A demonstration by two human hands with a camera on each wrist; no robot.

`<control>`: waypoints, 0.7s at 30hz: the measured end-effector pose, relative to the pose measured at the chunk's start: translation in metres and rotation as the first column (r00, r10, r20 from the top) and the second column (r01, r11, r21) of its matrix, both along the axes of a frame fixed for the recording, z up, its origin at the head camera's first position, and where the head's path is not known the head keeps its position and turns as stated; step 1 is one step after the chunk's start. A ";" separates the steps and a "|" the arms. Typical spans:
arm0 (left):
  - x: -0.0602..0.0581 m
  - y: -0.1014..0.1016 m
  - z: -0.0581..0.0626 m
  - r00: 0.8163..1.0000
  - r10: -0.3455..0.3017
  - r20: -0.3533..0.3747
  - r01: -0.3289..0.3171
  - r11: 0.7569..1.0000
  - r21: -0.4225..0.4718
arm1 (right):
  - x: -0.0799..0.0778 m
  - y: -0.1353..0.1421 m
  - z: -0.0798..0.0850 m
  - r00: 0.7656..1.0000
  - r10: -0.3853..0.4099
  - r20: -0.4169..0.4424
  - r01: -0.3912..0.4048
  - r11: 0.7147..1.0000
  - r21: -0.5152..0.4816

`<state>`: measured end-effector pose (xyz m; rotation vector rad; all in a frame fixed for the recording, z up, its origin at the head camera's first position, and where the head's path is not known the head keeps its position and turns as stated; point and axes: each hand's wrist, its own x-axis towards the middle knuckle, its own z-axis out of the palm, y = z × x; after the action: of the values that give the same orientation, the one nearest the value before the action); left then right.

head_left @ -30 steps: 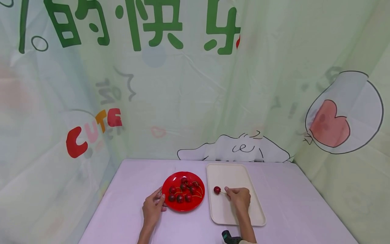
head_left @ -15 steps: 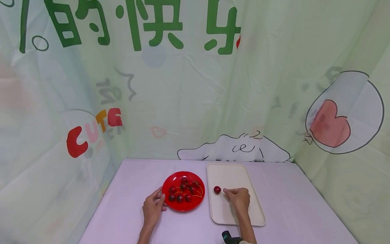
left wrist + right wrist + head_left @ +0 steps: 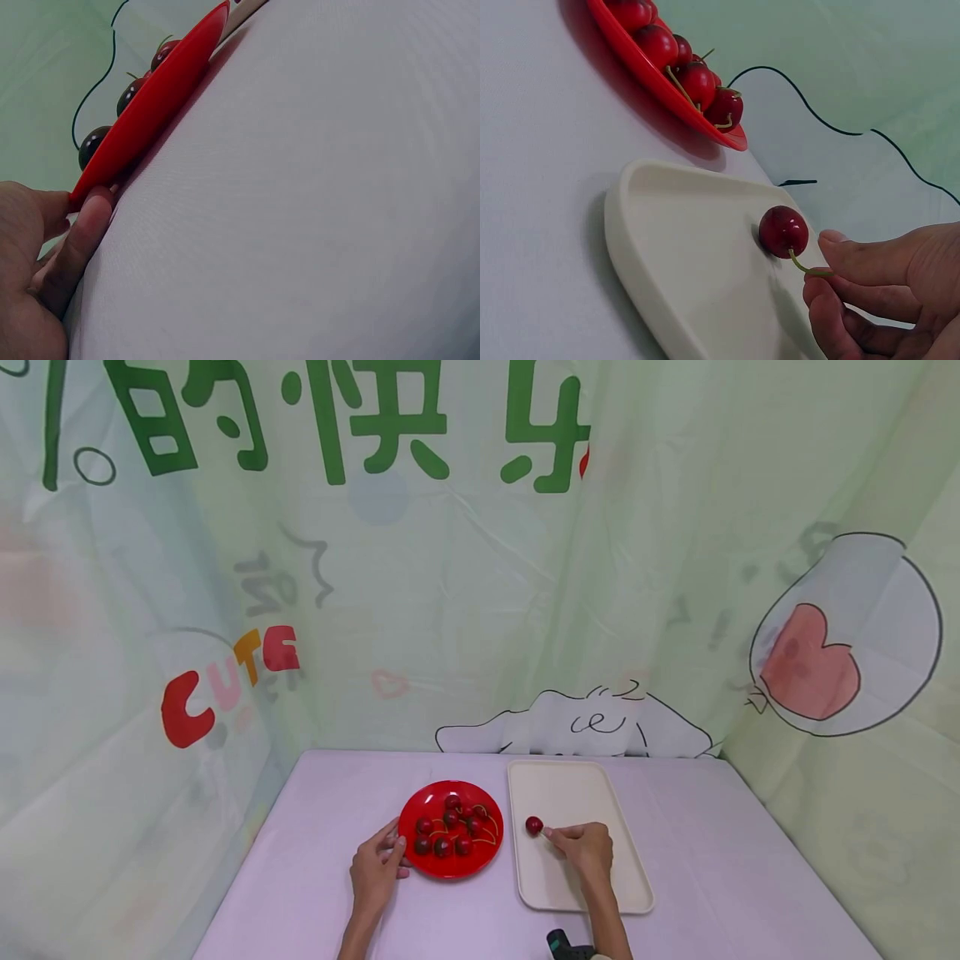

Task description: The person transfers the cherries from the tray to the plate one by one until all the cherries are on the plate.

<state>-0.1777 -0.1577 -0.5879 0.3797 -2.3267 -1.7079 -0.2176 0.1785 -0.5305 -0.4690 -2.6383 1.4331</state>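
My left hand (image 3: 374,875) grips the near left edge of a red plate (image 3: 480,860), thumb at the rim and fingers under it. The left wrist view shows this plate (image 3: 161,112) tilted up by that camera's angle. Several dark red cherries (image 3: 442,847) with stems lie on it. A single cherry (image 3: 784,231) is over the left part of a cream tray (image 3: 543,889), close to its surface; whether it touches, I cannot tell. At the tray, my right hand (image 3: 591,852) pinches the cherry's green stem (image 3: 802,268) between thumb and index finger.
A lilac cloth covers the table (image 3: 720,852). Behind it hangs a pale green printed curtain (image 3: 480,635). A black device (image 3: 566,947) sits at the right wrist. The plate and tray stand side by side with a narrow gap.
My right fingertips have moved slightly left along the stem, nearer the cherry, which has stayed in place. The left hand and the plate have not moved.
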 end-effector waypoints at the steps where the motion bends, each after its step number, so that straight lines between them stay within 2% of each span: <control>1: 0.000 0.000 0.000 1.000 0.000 -0.001 0.000 1.000 0.002 | 0.000 0.000 0.000 1.000 0.001 0.002 -0.001 1.000 -0.001; 21: -0.002 -0.001 -0.001 1.000 0.012 0.018 -0.012 1.000 0.006 | 0.001 0.002 -0.005 1.000 -0.023 -0.012 0.023 1.000 0.006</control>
<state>-0.1800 -0.1586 -0.5890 0.4115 -2.3274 -1.7138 -0.2163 0.1803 -0.5358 -0.4872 -2.6185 1.4158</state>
